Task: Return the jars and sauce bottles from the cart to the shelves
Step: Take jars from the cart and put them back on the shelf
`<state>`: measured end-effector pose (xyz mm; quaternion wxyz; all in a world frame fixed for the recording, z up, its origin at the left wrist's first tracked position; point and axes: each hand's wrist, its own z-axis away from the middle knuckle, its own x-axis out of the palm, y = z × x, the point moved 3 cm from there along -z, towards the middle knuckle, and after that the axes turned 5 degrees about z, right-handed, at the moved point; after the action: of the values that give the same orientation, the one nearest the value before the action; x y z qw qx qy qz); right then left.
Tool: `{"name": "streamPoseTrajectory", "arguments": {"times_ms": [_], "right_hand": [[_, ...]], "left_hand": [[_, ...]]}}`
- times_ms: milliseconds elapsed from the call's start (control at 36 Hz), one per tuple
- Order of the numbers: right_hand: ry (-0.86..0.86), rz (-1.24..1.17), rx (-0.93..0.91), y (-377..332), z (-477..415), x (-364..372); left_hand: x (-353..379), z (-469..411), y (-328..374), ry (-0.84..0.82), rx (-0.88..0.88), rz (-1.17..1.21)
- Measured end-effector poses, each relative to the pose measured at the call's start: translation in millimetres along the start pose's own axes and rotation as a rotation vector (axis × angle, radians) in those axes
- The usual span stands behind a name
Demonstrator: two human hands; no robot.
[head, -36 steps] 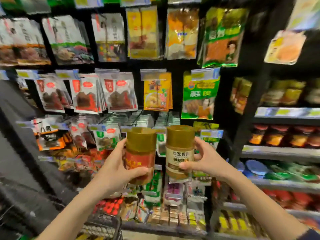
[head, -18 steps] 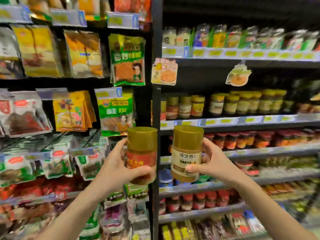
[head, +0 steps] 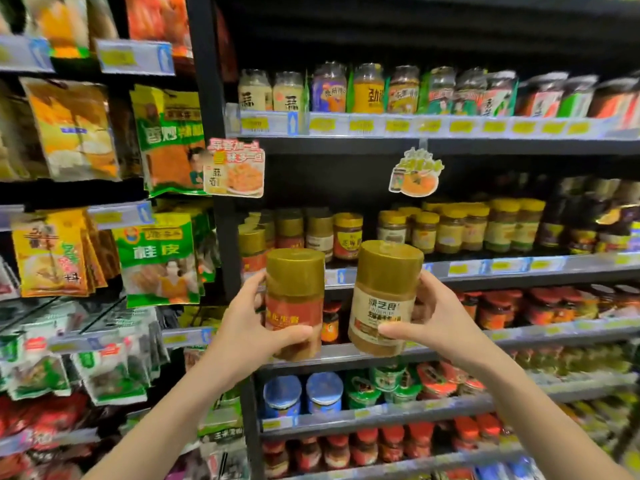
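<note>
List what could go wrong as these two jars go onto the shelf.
1. Both hands are full: the left hand holds the red-label jar, the right hand the beige-label jar. Neither can steady the crowded gold-lid jars on the shelf, so a push may topple neighbours.
2. The beige-label jar is tilted; that grip could slip.
3. Matching gold lids invite a wrong slot.

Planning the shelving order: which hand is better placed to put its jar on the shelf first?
Probably the right hand: its beige-label jar is held slightly higher, just below a gap in the gold-lidded jar row on the middle shelf. The left hand holds its red-label jar before a filled stretch.
</note>
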<state>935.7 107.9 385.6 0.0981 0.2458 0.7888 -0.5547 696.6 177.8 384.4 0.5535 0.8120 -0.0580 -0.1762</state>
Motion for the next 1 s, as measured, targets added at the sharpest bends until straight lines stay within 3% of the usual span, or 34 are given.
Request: {"name": "streamPoseTrajectory", "arguments": {"times_ms": [528, 1000], "right_hand": [[-0.001, 0.0, -0.036, 62.9, -129.3, -20.5], [-0.188, -0.113, -0.057, 93.2, -216.0, -11.4]], "left_hand": [[12.6, -177.9, -45.7, 0.159, 0.093, -0.076], [12.2, -206.3, -87.2, 0.296, 0.003, -0.313]]}}
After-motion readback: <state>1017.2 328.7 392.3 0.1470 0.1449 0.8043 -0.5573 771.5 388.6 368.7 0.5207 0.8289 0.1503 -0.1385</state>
